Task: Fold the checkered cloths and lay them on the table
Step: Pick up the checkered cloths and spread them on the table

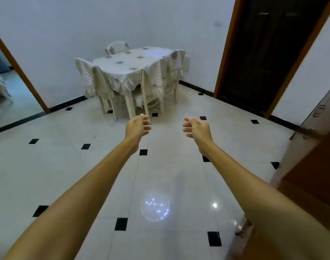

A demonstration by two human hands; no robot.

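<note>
Head view, one frame.

Grip state: left grip (139, 124) and right grip (197, 127) are both held out in front at arm's length over the tiled floor (70, 166). Their fingers are loosely curled and there is nothing between them. The two are apart and touch nothing.

Task items: no checkered cloths are in view, so their location is unknown. The surface (134, 62) stands in the far corner, well apart from both grips. It is covered by a pale tablecloth (128, 79) with grey motifs, which is not checkered.

Counts:
- checkered cloths: 0 visible
- grips: 2
- surface: 1
- chairs (176, 62): 5 backs, as far as I can count, all with pale covers
- dark door (263, 53): 1, at the right rear

Risks (judgement):
- Nothing is in hand, so the task looks unstarted. The cloths must be found first, probably outside this view.
- Chairs crowd every visible side of the surface. Leaning in between them could leave a folded cloth set down crooked.
- The tablecloth hangs loose at the edges, and a snag there could drag it.
- The floor is glossy, so slipping is possible.
</note>
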